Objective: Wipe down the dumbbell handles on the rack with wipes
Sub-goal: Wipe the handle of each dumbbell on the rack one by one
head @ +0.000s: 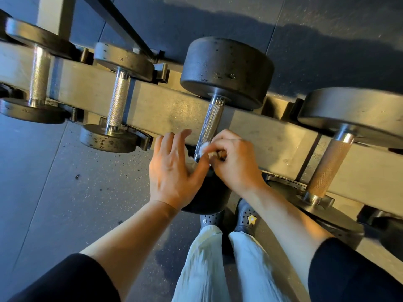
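Nearest the camera, two dark-sleeved forearms are reaching forward over pale trousers (209, 264) and dark perforated clogs (246, 216), one of which is carrying a yellow star charm. The person is standing tight against the rack, probably so that both hands can be working on one handle at once.

The left hand (172, 168) is lying with its fingers fairly straight and spread over the near head (207, 197) of the big black dumbbell, its thumb pressing toward a bunched white wipe (192, 163). It looks to be steadying the weight and keeping the loose cloth gathered rather than gripping. The right hand (234, 159) is curling its fingers and pinching the upper part of the wipe against the near end of the knurled steel handle (210, 125), right where the bar is meeting the near head. That pinch is likely there to wrap the cloth round the bar for a stroke along its length; most of the knurling beyond is lying bare, so this handle seems barely begun.

Further out, the handle is running up to the far head (226, 70), which is resting on the tan rack rail (165, 105). To the left, a smaller dumbbell (117, 101) and another beyond it (40, 77) are sitting in their cradles; to the right, a dumbbell with a rust-coloured grip (327, 168) is waiting. None of them is being touched. Speckled rubber flooring (65, 192) is showing below.
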{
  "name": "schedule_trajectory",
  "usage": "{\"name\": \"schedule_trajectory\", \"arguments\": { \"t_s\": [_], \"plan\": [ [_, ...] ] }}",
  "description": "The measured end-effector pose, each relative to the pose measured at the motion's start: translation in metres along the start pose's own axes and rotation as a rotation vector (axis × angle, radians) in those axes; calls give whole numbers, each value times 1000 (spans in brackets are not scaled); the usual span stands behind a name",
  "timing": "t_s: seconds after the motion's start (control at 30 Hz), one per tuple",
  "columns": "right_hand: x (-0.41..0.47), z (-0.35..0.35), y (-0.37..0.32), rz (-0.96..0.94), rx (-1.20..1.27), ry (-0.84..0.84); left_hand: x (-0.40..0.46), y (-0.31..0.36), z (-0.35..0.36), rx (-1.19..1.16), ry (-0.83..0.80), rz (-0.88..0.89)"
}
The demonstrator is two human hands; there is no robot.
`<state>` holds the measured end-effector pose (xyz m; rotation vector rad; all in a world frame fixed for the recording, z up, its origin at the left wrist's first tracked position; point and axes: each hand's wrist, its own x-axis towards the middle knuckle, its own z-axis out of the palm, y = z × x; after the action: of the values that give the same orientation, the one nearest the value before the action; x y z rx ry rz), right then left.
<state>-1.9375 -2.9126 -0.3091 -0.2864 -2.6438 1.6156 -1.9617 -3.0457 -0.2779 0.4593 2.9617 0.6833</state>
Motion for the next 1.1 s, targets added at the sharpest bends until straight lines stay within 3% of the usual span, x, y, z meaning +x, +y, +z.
{"name": "schedule_trajectory", "arguments": {
  "t_s": [0.13, 0.27, 0.5, 0.7, 0.87, 0.93, 1.0, 1.1],
  "plan": [
    [21, -7, -10, -184, -133, 212, 0, 1, 0, -10, 9, -5],
    [38, -1, -1, -281, -430, 86, 1, 0, -1, 0, 4, 12],
    [27, 6, -1, -279, -378, 48, 0, -2, -1, -17, -21, 34],
    [-1, 7, -6, -89, -132, -5, 2, -8, -2, -173, -13, 44],
    [-7, -1, -25, 146, -148, -184, 9, -26, -10, -520, -82, -30],
    [-2, 4, -38, 161, -183, -59, 16, -39, -12, -587, -96, -66],
    [11, 15, -47, 31, -311, 137, 24, -54, -11, -593, -88, -55],
    [41, 27, -43, -98, -556, 173, 30, -69, -1, -548, -145, 32]
  ]
}}
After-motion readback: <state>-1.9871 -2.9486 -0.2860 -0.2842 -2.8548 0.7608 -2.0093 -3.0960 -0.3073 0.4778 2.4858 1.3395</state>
